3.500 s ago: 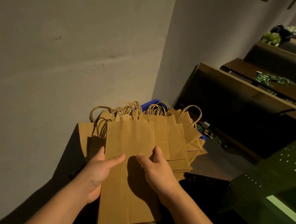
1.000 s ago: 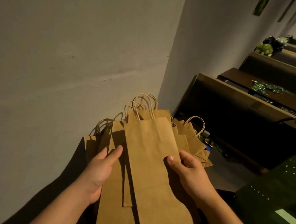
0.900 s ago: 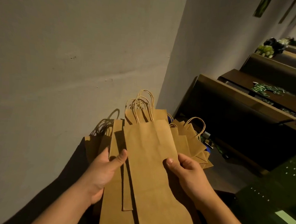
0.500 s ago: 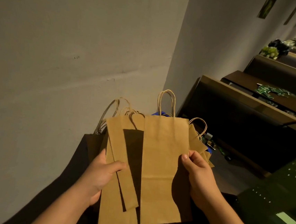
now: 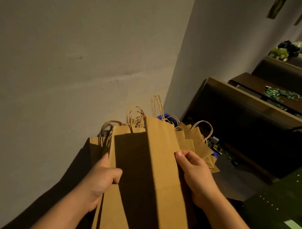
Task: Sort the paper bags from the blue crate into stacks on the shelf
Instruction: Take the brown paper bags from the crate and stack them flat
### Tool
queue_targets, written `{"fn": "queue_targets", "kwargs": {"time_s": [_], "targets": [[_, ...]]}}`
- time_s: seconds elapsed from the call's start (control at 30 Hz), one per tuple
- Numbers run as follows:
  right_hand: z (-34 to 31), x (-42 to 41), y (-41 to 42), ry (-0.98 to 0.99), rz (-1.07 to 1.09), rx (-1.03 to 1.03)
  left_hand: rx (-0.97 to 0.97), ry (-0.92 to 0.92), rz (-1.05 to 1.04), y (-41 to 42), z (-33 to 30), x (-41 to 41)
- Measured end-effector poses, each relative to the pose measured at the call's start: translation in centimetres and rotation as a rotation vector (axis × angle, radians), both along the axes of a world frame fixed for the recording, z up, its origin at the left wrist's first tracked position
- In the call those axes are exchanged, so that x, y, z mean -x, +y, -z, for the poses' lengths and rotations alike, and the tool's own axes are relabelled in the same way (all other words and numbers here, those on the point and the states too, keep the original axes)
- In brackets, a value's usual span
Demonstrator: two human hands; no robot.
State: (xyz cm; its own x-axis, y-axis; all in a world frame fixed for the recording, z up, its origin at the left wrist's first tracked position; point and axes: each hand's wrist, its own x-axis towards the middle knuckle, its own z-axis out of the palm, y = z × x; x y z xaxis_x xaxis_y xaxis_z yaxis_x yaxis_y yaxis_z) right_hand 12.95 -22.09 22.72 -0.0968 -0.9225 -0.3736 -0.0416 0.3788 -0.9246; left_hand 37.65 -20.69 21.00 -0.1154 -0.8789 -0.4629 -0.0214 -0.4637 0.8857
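Both hands on kraft paper bags, up front by the grey wall [image 5: 69,51]. Right hand [image 5: 194,175] pinches the narrow kraft bag [image 5: 161,170] at its right edge, thumb on the face, other fingers tucked behind – grip closed on it. That bag is tilted, twine handle [image 5: 157,105] pointing up toward the wall corner, lower end reaching the frame's bottom edge. It throws a dark shadow across the bag to its left.

Left hand [image 5: 101,179] holds the left bundle of bags [image 5: 115,212], thumb curled over the front, fingers hidden underneath – grip closed on the bundle. Can't count the bags in it; at least two edges show at the bottom.

Behind the hands, the rest of the pile [image 5: 195,144] fans out w/ handles sticking up, lying on the blue crate [image 5: 162,116]; only a small blue bit of rim shows at the top & another at the right, near the fanned corners.

Right side: dark wooden benches [image 5: 247,120] in rows, green packets [image 5: 275,93] scattered on one ledge, flowers [image 5: 285,49] further back. Green surface [image 5: 284,210] at lower right, w/ a pale stripe.
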Motion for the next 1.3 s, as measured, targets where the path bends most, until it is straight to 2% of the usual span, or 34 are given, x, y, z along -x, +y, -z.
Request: {"fn": "queue_targets", "kwargs": {"time_s": [0.17,0.27,0.4,0.53,0.67,0.87,0.97,1.03,1.13,1.3], "targets": [[1.3,-2.2,-0.3,0.146,0.064,0.103,0.011,0.186,-0.094,1.0,0.0,2.3],[2.3,-2.7,-0.3,0.256,0.115,0.117,0.045,0.149,-0.078,0.7,-0.1,3.1],[2.8,-3.2,0.1,0.098,0.110,0.047,0.073,0.104,-0.116,0.6,0.5,3.6],[3.2,-3.7,0.5,0.067,0.064,0.002,-0.049,0.224,-0.124,0.0,1.4,4.2],[3.6,-4.2,0.8,0.072,0.117,0.001,-0.084,0.250,-0.157,0.0,1.0,4.8],[3.8,-4.3,0.5,0.086,0.010,-0.021,-0.090,0.105,-0.107,-0.2,1.3,4.2],[3.4,-3.4,-0.2,0.142,-0.038,0.002,-0.087,0.122,-0.086,-0.9,1.9,2.7],[3.3,-2.5,-1.3,0.182,0.027,0.009,-0.082,0.139,-0.089,-1.3,1.9,1.4],[4.1,-1.1,-3.4,0.304,0.127,-0.058,-0.079,0.151,-0.111,-1.4,2.0,-0.3],[6.3,-0.9,-6.8,0.499,0.059,-0.221,-0.101,0.205,-0.152,-1.4,2.3,-1.9]]}}
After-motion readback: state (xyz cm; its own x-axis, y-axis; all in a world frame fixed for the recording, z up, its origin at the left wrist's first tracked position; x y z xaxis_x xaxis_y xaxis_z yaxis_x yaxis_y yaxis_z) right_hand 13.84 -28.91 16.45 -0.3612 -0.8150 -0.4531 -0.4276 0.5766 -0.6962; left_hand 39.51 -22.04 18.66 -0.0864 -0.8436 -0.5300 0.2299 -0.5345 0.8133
